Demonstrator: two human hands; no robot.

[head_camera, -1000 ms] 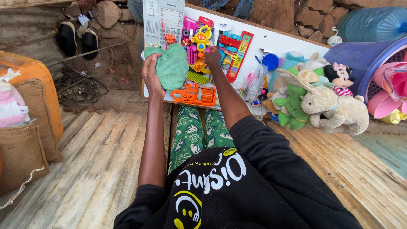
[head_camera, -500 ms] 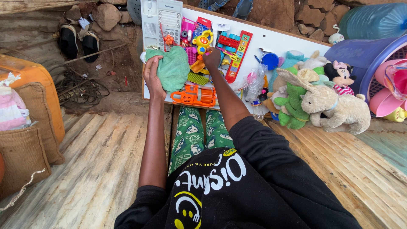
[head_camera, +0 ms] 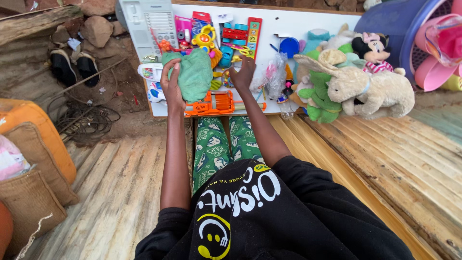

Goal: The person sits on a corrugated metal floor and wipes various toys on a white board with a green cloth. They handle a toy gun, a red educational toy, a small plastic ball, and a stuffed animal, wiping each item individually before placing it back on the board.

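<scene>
My left hand (head_camera: 172, 86) grips a crumpled green cloth (head_camera: 195, 73) and holds it up over the white board (head_camera: 308, 26). My right hand (head_camera: 242, 73) reaches forward with fingers spread over the small colourful plastic toys (head_camera: 226, 43), touching or just above them. An orange toy blaster (head_camera: 216, 103) lies along the board's near edge, just below both hands. My legs in green patterned trousers (head_camera: 221, 144) stretch under the board.
A white toy telephone (head_camera: 147, 24) sits at the board's far left. Soft toys (head_camera: 356, 82), among them a cream rabbit and a green plush, pile on the right. A blue basin (head_camera: 390, 24) and pink basket stand far right. Sandals (head_camera: 72, 67), wires and sacks lie left.
The view has shifted closer. My right hand moved slightly down and right across the small toys. The left hand still holds the green cloth in about the same place.
</scene>
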